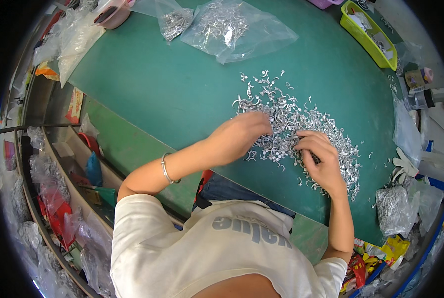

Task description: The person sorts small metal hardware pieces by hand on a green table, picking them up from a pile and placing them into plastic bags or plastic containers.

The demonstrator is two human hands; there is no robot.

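Note:
A loose pile of small, curved, silvery metal pieces (pixel 338 144) spreads over the green table (pixel 157 89). My left hand (pixel 242 135) is at the pile's left edge, its fingers curled together and slightly blurred. Whatever they hold is hidden. A silver bangle (pixel 166 169) circles that wrist. On the near side of the pile, my right hand (pixel 323 160) bends its fingers down among the pieces. A gap shows between its thumb and fingers, and no held piece can be made out there.
Clear plastic bags of metal pieces (pixel 227 30) lie at the table's far side. A yellow-green basket (pixel 368 35) stands far right; a pink bowl (pixel 113 15) sits far left. A white glove (pixel 404 166) and a filled bag (pixel 394 211) are at the right edge. Cluttered compartments (pixel 73 164) line the left.

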